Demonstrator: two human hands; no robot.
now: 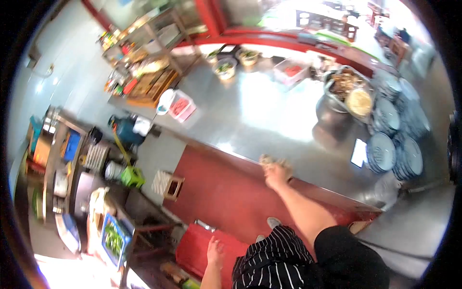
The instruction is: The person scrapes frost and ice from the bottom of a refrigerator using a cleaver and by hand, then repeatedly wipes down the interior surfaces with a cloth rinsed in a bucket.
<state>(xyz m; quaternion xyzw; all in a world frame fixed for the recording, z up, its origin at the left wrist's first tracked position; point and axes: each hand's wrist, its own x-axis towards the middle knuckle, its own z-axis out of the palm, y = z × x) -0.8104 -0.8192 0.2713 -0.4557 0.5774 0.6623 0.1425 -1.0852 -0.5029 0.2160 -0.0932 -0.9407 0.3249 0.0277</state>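
Note:
Near the front edge of the steel counter [231, 139], my right hand [276, 174] is closed on a crumpled, greyish-beige cloth [266, 160]. The cloth rests at the counter's edge. Lower down, my left hand [215, 253] hangs over a red surface [192, 248], away from the counter. Its fingers are partly curled and apart, with nothing visible in them.
Stacks of blue-rimmed plates [381, 151], a white card [359, 153] and a large pot of food [344, 86] stand right. A pink tub [182, 106] sits left, a clear tub [291, 71] at the back. A blue tray of greens [114, 241] is lower left.

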